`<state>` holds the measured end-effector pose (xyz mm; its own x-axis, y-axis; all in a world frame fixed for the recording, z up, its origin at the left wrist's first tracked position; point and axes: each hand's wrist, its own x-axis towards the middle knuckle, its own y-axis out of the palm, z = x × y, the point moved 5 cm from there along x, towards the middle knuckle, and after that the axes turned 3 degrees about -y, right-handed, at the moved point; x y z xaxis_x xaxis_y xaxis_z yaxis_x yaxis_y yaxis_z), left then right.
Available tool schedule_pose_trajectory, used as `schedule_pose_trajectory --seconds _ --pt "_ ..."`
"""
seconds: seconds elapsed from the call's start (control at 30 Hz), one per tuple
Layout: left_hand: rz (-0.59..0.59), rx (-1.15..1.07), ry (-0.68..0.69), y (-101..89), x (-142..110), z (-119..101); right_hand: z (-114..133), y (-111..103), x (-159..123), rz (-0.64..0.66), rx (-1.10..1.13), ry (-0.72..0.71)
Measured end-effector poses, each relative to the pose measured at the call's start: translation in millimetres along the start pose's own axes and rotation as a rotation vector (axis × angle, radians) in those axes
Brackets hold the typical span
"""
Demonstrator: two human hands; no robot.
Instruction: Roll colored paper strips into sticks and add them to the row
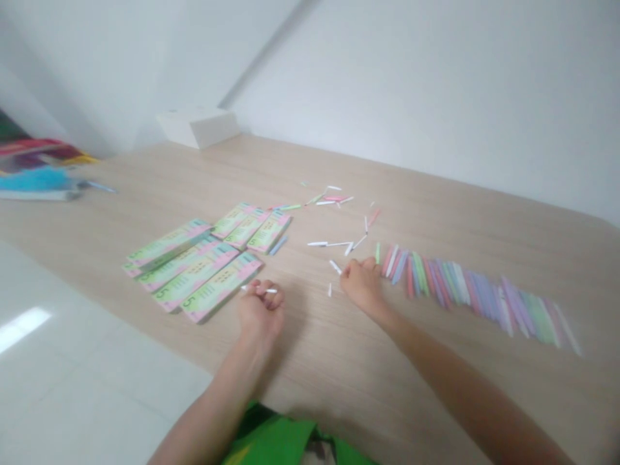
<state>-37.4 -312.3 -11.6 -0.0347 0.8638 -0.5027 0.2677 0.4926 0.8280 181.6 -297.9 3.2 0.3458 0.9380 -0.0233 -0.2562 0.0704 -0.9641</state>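
My left hand (261,307) is turned palm up, its fingers curled around a slim white stick (270,290) that pokes out on both sides. My right hand (361,283) is closed low over the table, fingertips pinched beside a short green stick (378,252). What lies in that pinch is hidden. Against its left edge is a white piece (335,267); whether the hand grips it I cannot tell. From there a long slanted row of pastel sticks (450,284) in pink, purple, green and white runs to the right. Blur hides their exact kind.
Several flat green-and-pink boxes (208,278) lie left of my left hand, some stacked. Loose white, pink and green sticks (334,199) are scattered mid-table. A white box (198,126) stands by the wall. Blue and red items (39,179) sit at the far left edge.
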Motion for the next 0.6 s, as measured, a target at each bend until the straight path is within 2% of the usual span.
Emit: schedule_pose_trajectory --seconds 0.13,0.23,0.4,0.5,0.6 --pt "-0.022 -0.009 -0.018 -1.2 4.1 2.1 5.5 -8.4 21.4 -0.013 -0.03 -0.02" --pt "-0.03 -0.02 -0.062 0.8 8.1 1.8 5.9 -8.1 20.6 -0.041 0.019 -0.077" --pt "-0.034 -0.036 -0.181 0.2 6.7 16.8 21.5 -3.7 -28.0 -0.051 0.338 -0.292" --pt "-0.01 -0.026 -0.262 -1.2 0.9 34.2 36.0 -2.9 -62.2 -0.032 0.507 -0.358" --pt "-0.017 0.058 -0.276 -6.5 -6.1 47.5 48.7 -1.4 -85.5 -0.036 0.62 -0.395"
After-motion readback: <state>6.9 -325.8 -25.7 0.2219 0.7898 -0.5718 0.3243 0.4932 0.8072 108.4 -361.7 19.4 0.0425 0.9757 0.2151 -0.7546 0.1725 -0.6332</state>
